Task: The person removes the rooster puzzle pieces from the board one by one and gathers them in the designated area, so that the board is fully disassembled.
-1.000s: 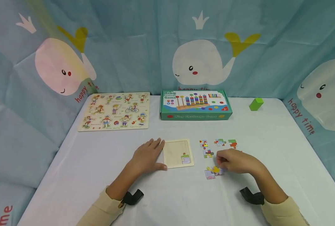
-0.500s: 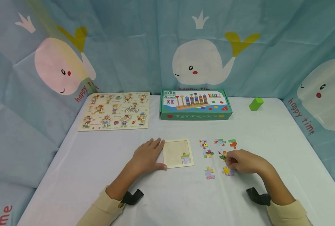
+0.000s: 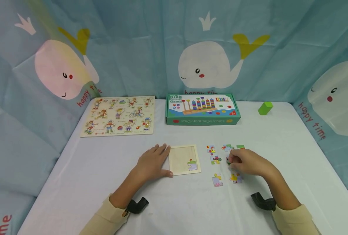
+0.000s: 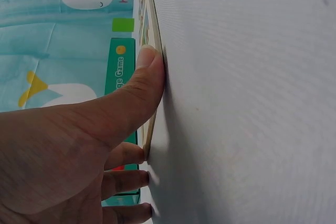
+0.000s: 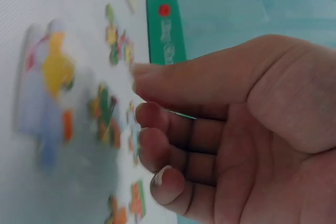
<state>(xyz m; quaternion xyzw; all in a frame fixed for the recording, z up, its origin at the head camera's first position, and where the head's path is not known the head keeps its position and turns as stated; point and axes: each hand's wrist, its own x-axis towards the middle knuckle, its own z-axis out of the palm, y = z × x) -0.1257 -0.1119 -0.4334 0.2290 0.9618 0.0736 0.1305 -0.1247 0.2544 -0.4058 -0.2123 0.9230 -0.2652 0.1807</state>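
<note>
My left hand point(image 3: 154, 163) rests at the left side of a square wooden puzzle tray point(image 3: 178, 160), fingers stretched along its edge. In the left wrist view the thumb point(image 4: 149, 59) touches the tray's rim. One jigsaw piece point(image 3: 192, 165) lies in the tray's lower right corner. My right hand point(image 3: 247, 161) hovers over the loose pieces, its fingers loosely bent. The right wrist view shows nothing between thumb and fingertips. Beneath it a green-and-red jigsaw piece point(image 5: 106, 116) is partly hidden in the head view. Nearer me lies a jigsaw piece with a yellow star point(image 3: 236, 178).
Several other loose jigsaw pieces point(image 3: 215, 159) lie right of the tray. Behind stand a green Ring Challenge Game box point(image 3: 203, 121) and a green block point(image 3: 265, 108). A wooden picture board point(image 3: 118, 116) lies at the back left. A whale-print curtain point(image 3: 144, 65) encloses the table.
My right hand first moved right with the yellow-star piece, parting it from the lilac piece beside it. Now that piece is released and the hand sits farther back and left. My left hand stays put.
</note>
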